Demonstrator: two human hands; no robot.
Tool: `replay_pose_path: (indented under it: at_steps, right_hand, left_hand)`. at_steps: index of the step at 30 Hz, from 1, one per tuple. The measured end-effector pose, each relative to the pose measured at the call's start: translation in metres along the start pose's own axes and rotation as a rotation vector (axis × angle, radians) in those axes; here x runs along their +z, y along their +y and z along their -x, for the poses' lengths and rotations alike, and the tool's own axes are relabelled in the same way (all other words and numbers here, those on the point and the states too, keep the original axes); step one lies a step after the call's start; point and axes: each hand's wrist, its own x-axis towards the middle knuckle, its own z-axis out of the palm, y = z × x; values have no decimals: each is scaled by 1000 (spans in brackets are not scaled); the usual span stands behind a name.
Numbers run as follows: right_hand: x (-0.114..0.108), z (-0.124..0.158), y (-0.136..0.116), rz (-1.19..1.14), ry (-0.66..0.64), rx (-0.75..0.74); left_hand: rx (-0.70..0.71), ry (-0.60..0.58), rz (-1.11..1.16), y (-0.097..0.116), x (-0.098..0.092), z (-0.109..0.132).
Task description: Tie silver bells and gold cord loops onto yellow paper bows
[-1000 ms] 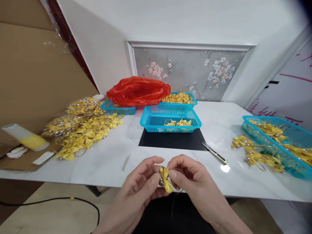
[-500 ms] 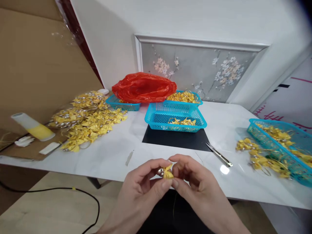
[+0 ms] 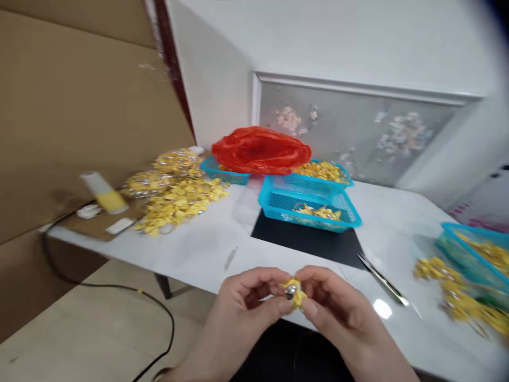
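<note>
A small yellow ribbon flower with a silver bead (image 3: 297, 298) is pinched between both hands, just off the table's front edge. My left hand (image 3: 250, 307) grips its left side with thumb and forefinger, the bead facing me. From the right, my right hand (image 3: 342, 313) closes thumb and forefinger on the yellow petals. Fingertips hide parts of the flower. Ahead of the hands, a blue plastic basket (image 3: 274, 213) with several similar yellow flowers (image 3: 320, 212) stands on a black mat (image 3: 286, 241). Metal thread snips (image 3: 384, 281) lie to the right of the mat.
A heap of yellow beaded flowers (image 3: 178, 201) lies at the left, near a yellow-and-white roll (image 3: 104, 193). A red plastic bag (image 3: 258, 151) sits over baskets at the back. Another blue basket (image 3: 469, 254) and loose flowers (image 3: 457, 292) are at the right.
The camera view has swung left, so the table's things appear further right. The flower has turned in the fingers, its bead now facing the camera. Both hands keep hold of it.
</note>
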Motion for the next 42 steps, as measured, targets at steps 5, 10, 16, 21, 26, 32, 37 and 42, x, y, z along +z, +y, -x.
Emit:
replay_pose_path:
  at_steps: [5,10,16,21,26,32,37,42]
  right_hand:
    - [2,-17,9,-113,11,61]
    - [37,-56,-20,-270,-123,78]
    - [99,-130,-45,-325,-111,57]
    - [137,-181,-35,-282,-183,150]
    - [178,-182,-10,-274,-288,291]
    - [214,-178,19,-303,-313,353]
    - [216,-182,17,-317,-283,309]
    - [201,-177,3,-322,-282,287]
  left_hand:
    - [-73,56,447,1,-8,5]
    - [-75,142,689,4,-43,0]
    - [-22,242,664,-3,-79,-10]
    - [50,307,444,-2,-108,-4]
    - [304,476,-381,7,-152,22]
    - [502,633,-963,-7,-191,33]
    - [464,697,-1357,-15,-199,12]
    - [202,752,-1527,3,-192,-8]
